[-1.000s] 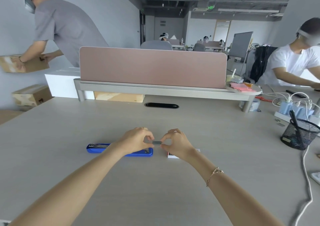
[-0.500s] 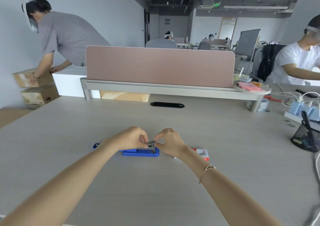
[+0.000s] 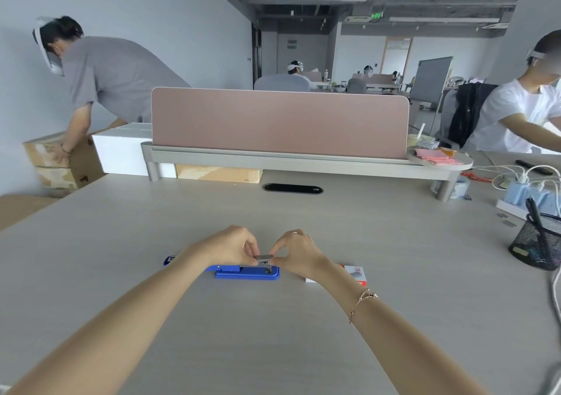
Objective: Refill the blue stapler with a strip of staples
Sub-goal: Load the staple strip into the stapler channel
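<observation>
The blue stapler (image 3: 246,272) lies opened out flat on the desk, its top arm stretching left behind my forearm. A short grey strip of staples (image 3: 263,257) is pinched between the fingertips of my left hand (image 3: 232,247) and my right hand (image 3: 299,250), just above the stapler's right end, where the metal magazine shows. Behind my right wrist lies the red-and-white staple box (image 3: 353,274), partly hidden.
A black mesh pen cup (image 3: 535,244) stands at the right with a power strip and white cables (image 3: 528,191) behind it. A pink divider on a grey shelf (image 3: 279,121) crosses the back. People work at the far left and right.
Both hands have lowered the staple strip toward the right end of the stapler. The person at the left has set a cardboard box down on another box.
</observation>
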